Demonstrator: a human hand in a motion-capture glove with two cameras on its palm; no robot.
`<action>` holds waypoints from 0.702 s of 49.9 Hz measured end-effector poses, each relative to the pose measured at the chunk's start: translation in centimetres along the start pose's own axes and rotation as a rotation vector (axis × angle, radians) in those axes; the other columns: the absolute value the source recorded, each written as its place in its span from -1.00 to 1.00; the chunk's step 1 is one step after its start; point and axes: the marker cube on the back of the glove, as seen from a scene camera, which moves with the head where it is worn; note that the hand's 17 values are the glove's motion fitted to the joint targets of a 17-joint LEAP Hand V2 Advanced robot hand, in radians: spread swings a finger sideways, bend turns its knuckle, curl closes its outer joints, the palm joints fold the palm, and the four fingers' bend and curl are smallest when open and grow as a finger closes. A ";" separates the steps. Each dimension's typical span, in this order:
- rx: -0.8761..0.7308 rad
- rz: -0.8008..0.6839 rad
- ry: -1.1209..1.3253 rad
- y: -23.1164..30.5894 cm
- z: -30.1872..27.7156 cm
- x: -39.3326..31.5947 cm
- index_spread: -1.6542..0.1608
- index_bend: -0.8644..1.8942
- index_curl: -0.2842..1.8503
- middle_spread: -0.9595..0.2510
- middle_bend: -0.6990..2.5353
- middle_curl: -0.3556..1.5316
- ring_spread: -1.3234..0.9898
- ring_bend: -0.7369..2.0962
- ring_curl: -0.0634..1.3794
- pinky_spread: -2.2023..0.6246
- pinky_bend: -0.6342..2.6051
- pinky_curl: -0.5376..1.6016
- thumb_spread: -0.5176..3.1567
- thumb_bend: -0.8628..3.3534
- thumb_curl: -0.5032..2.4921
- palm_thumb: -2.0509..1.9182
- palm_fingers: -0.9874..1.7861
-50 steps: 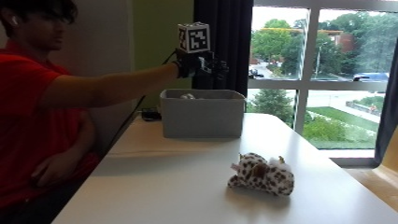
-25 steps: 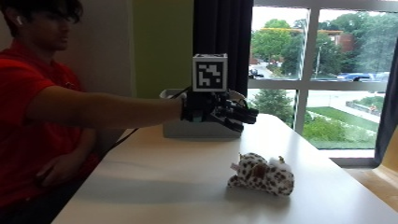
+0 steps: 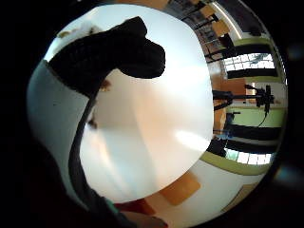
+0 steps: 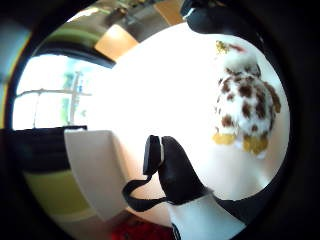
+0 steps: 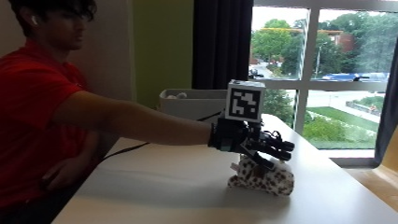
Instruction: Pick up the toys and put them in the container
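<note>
Daylight enters through the window (image 5: 323,74) at 2 o'clock in the outside view, so the person is rather dark against it. The white surface (image 5: 155,186) shines pale, with a soft shadow under the spotted toy (image 5: 264,179). In the palm views the surface is overexposed with glare, edges bend strongly, and the near glove parts are blurred.

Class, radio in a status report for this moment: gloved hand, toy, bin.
Right hand open, just above the spotted plush toy, not gripping. Toy lies on the table. Grey bin behind. Nothing in the way.
</note>
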 end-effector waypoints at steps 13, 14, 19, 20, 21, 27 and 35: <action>-0.033 -0.021 -0.032 -2.3 2.5 -0.1 0.33 -0.25 -0.27 0.40 -0.47 -0.28 0.11 -0.26 -0.54 0.59 0.03 -0.18 -0.07 -0.60 -0.43 0.03 -0.30; -0.038 -0.025 -0.031 -2.4 2.7 -0.1 0.33 -0.25 -0.28 0.40 -0.47 -0.28 0.11 -0.26 -0.54 0.59 0.04 -0.18 -0.07 -0.60 -0.43 0.03 -0.29; -0.098 -0.006 0.002 -2.8 4.0 -0.1 0.34 -0.25 -0.29 0.41 -0.48 -0.30 0.12 -0.25 -0.53 0.59 0.09 -0.16 -0.07 -0.60 -0.43 0.03 -0.28; -0.114 -0.005 0.014 -2.8 4.4 -0.1 0.34 -0.25 -0.30 0.42 -0.48 -0.30 0.12 -0.23 -0.52 0.59 0.10 -0.16 -0.07 -0.60 -0.44 0.03 -0.27; -0.130 -0.005 0.026 -2.7 4.7 0.0 0.34 -0.25 -0.30 0.42 -0.48 -0.30 0.12 -0.23 -0.52 0.59 0.10 -0.16 -0.07 -0.60 -0.44 0.03 -0.27; -0.158 0.007 0.073 -2.6 5.8 0.8 0.34 -0.25 -0.32 0.45 -0.51 -0.34 0.13 -0.20 -0.50 0.56 0.18 -0.13 -0.07 -0.59 -0.43 0.05 -0.28; -0.194 0.024 0.027 -2.8 5.6 1.5 0.34 -0.26 -0.34 0.46 -0.50 -0.39 0.11 0.04 -0.41 0.47 0.19 -0.14 -0.03 -0.55 -0.40 0.15 -0.16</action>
